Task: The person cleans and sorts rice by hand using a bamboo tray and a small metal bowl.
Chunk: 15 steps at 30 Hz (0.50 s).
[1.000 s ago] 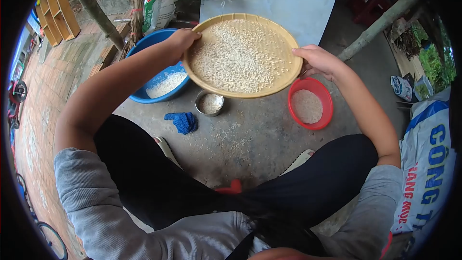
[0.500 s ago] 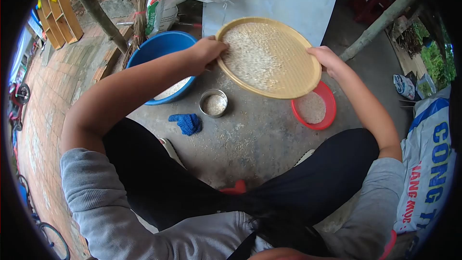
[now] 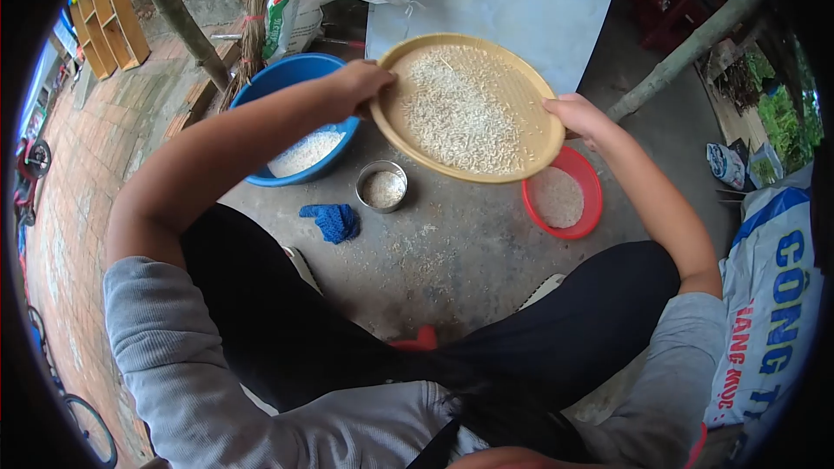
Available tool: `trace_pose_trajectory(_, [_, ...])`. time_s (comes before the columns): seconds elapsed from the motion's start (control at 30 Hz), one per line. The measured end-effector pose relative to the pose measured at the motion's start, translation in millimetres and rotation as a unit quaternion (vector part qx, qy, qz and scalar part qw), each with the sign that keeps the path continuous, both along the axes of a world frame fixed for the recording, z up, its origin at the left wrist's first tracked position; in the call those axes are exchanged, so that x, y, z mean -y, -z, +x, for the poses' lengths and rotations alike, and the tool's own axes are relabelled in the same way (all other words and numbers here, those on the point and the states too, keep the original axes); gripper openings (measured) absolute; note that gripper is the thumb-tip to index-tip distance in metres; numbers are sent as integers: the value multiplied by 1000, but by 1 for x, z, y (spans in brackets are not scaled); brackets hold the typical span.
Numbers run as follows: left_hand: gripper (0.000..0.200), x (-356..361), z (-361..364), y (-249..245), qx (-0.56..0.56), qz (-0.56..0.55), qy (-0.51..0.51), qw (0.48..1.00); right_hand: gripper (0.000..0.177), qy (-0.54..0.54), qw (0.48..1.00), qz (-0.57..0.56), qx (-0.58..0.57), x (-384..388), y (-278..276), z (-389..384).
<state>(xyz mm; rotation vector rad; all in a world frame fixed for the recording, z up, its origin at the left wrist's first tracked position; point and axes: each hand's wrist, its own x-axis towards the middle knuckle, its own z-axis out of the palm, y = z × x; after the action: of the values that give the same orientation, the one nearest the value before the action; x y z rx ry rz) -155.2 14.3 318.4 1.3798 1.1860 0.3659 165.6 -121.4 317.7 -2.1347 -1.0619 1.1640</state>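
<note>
A round yellow sieve (image 3: pixel 401 128) is held up in front of me by its rim, tilted a little. Whitish grains that look like rice (image 3: pixel 465 113) lie spread over its middle. My left hand (image 3: pixel 365 84) grips the left rim, and my right hand (image 3: pixel 580 117) grips the right rim; both are closed, with the fingers under the rim hidden. Below the left arm stands a blue basin (image 3: pixel 300 175) with pale grain inside. Under the sieve's right side a red basin (image 3: pixel 593 200) also holds grain. A small metal bowl (image 3: pixel 382 204) with some grain stands between them.
A blue cloth (image 3: pixel 334 221) lies beside the metal bowl, and loose grains are scattered over the concrete floor (image 3: pixel 434 269). Wooden poles (image 3: pixel 174 22) rise at both sides. A printed white sack (image 3: pixel 760 295) stands at my right, and a pale sheet (image 3: pixel 504 0) lies beyond the sieve.
The sieve has shifted slightly left in both hands. Its grains, blurred and gathered to the left before, now lie sharper and further across the middle and right.
</note>
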Motion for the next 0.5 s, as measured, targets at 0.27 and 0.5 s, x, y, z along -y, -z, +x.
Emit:
trace_pose_trajectory(0.27, [26, 1, 6, -4, -20, -7, 72, 997, 34, -19, 999, -8, -32, 2, -5, 6])
trace_pose_trajectory(0.5, [31, -35, -25, 0, 60, 3, 50, 997, 34, -111, 992, -5, -53, 15, -31, -28])
